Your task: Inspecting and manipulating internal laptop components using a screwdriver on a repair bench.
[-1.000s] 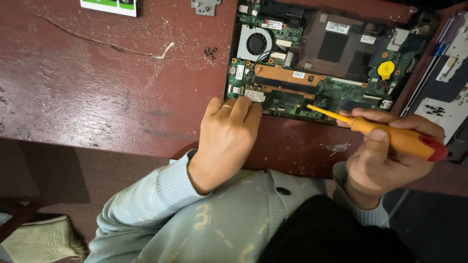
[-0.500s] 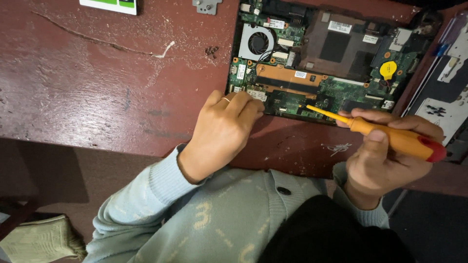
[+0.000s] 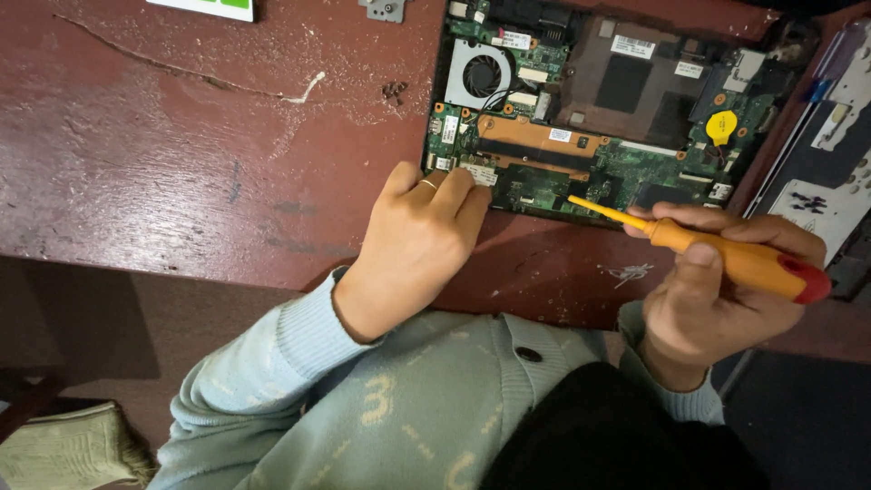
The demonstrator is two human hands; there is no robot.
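An opened laptop base with a green circuit board (image 3: 599,172), a round fan (image 3: 483,74) and a yellow coin cell (image 3: 722,126) lies on the worn red-brown table (image 3: 181,163). My left hand (image 3: 419,243) rests on the table with its fingertips on the board's near left corner; a ring is on one finger. My right hand (image 3: 717,286) grips an orange screwdriver with a red cap (image 3: 735,259). Its yellow shaft points left, tip at the board's near edge.
A few small dark screws (image 3: 394,90) lie on the table left of the fan. A metal bracket (image 3: 385,9) and a green-and-white card (image 3: 204,7) sit at the far edge. A laptop cover panel (image 3: 830,172) lies at the right. Folded cloth (image 3: 63,449) is at the lower left.
My left hand has shifted slightly on the board's corner, fingers curling over its edge. The screwdriver and right hand have stayed nearly still.
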